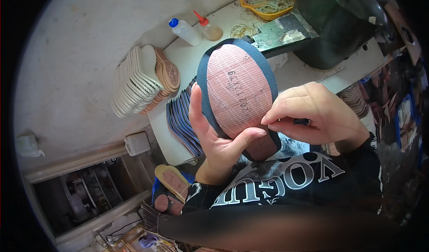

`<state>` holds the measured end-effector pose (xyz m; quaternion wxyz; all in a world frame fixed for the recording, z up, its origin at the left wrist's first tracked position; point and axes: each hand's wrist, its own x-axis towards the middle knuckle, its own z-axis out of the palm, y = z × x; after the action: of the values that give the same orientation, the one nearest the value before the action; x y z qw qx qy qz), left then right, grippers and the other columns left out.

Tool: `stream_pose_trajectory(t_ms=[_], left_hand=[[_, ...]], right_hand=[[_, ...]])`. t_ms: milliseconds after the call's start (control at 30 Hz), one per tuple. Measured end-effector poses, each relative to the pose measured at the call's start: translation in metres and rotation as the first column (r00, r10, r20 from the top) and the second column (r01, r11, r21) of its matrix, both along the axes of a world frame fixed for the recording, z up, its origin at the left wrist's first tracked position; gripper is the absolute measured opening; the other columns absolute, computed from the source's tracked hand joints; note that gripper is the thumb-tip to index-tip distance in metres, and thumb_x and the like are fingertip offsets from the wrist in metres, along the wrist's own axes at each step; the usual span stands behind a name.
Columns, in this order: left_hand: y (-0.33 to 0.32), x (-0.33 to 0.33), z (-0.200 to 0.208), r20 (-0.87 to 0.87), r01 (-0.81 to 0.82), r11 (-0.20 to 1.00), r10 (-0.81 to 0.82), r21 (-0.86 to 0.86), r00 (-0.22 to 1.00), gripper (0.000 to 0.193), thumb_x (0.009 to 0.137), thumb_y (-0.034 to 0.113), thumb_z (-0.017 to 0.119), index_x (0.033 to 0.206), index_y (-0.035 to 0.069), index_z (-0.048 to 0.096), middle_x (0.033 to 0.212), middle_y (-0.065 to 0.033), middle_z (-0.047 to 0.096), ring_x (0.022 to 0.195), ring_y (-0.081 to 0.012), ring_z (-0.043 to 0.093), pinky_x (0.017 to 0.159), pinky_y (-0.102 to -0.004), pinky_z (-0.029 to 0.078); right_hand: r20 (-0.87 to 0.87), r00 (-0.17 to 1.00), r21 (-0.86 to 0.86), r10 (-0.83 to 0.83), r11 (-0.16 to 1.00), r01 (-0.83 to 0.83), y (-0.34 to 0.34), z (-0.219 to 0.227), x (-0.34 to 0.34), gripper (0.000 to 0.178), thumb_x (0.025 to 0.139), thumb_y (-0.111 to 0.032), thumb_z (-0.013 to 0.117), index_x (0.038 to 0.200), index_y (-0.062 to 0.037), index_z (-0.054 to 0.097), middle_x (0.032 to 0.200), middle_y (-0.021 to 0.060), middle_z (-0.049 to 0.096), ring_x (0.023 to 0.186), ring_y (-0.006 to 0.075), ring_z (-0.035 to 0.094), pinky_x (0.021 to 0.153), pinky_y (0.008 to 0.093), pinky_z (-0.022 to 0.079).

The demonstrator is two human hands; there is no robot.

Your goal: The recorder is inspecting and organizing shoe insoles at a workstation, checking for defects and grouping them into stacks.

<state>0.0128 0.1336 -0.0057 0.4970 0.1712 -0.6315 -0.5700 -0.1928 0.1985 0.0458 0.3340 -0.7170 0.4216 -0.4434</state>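
A pink shoe insole (239, 84) with white grid lines and a dark blue-black border stands in front of me, its wide end away from me and its narrow end near my shirt. My left hand (219, 145) holds it at the waist; the thumb lies across the pink face, one finger runs up the left border, and the other fingers are hidden. At the right edge of the insole, the thumb and forefinger of my right hand (308, 111) are pinched together, their tips touching it. Something small and dark shows inside that hand, too covered to name.
Stacked dark insoles (182, 122), white insoles (136, 80) and tan insoles (169, 71) lie left on the bench. Behind stand a blue-capped bottle (187, 32), a red-tipped bottle (210, 29) and a yellow basket (268, 15) of bands. A dark green machine (330, 33) stands at right.
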Motion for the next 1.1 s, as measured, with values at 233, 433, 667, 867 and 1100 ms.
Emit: stream_pose_trajectory(t_ms=[233,433,667,867,1100], left_hand=[[0.005,0.001,0.005,0.131,-0.001,1.000,0.004,-0.022,0.991,0.119,0.060,0.011,0.090,0.148,0.000,0.009,0.148,-0.0161,0.023,0.134,-0.0270,0.035,0.109,-0.0400,0.034],[0.006,-0.003,0.009,0.195,-0.021,0.993,0.043,-0.114,0.980,0.116,0.061,0.015,0.090,0.146,-0.004,0.013,0.146,-0.0176,0.025,0.133,-0.0261,0.035,0.109,-0.0383,0.032],[0.007,-0.001,0.012,0.309,0.010,0.973,0.063,-0.231,0.949,0.112,0.062,0.019,0.091,0.143,-0.007,0.018,0.143,-0.0190,0.029,0.132,-0.0256,0.035,0.110,-0.0370,0.028],[0.008,0.002,0.010,0.278,-0.039,0.977,0.097,-0.208,0.956,0.113,0.061,0.019,0.091,0.143,-0.006,0.018,0.143,-0.0180,0.029,0.132,-0.0255,0.035,0.110,-0.0367,0.028],[0.008,-0.001,0.011,0.190,-0.083,0.995,0.091,-0.049,0.977,0.114,0.061,0.016,0.090,0.145,-0.002,0.015,0.142,-0.0156,0.030,0.129,-0.0251,0.039,0.108,-0.0371,0.034]], right_hand=[[-0.171,0.982,-0.141,0.080,0.984,-0.104,0.004,0.005,-0.007,0.009,0.082,-0.013,0.064,0.085,-0.0048,0.062,0.078,0.0087,0.064,0.070,0.0297,0.062,0.062,0.0377,0.048],[-0.372,0.924,-0.160,0.090,0.974,-0.159,0.005,0.013,-0.015,0.015,0.079,-0.013,0.069,0.091,-0.0068,0.064,0.077,0.0039,0.064,0.066,0.0217,0.060,0.060,0.0330,0.045],[-0.544,0.828,-0.142,0.135,0.958,-0.250,0.001,0.021,-0.014,0.014,0.075,-0.014,0.070,0.080,-0.0074,0.058,0.068,0.0018,0.057,0.062,0.0190,0.058,0.059,0.0313,0.044],[-0.419,0.906,-0.262,0.054,0.949,-0.178,0.002,0.014,-0.012,0.015,0.072,-0.012,0.070,0.077,-0.0075,0.057,0.065,0.0012,0.054,0.058,0.0196,0.055,0.057,0.0310,0.042],[-0.422,0.906,-0.225,-0.037,0.972,-0.066,0.008,0.018,-0.025,0.016,0.072,-0.015,0.068,0.073,-0.0087,0.053,0.064,0.0045,0.054,0.059,0.0264,0.056,0.057,0.0348,0.044]])
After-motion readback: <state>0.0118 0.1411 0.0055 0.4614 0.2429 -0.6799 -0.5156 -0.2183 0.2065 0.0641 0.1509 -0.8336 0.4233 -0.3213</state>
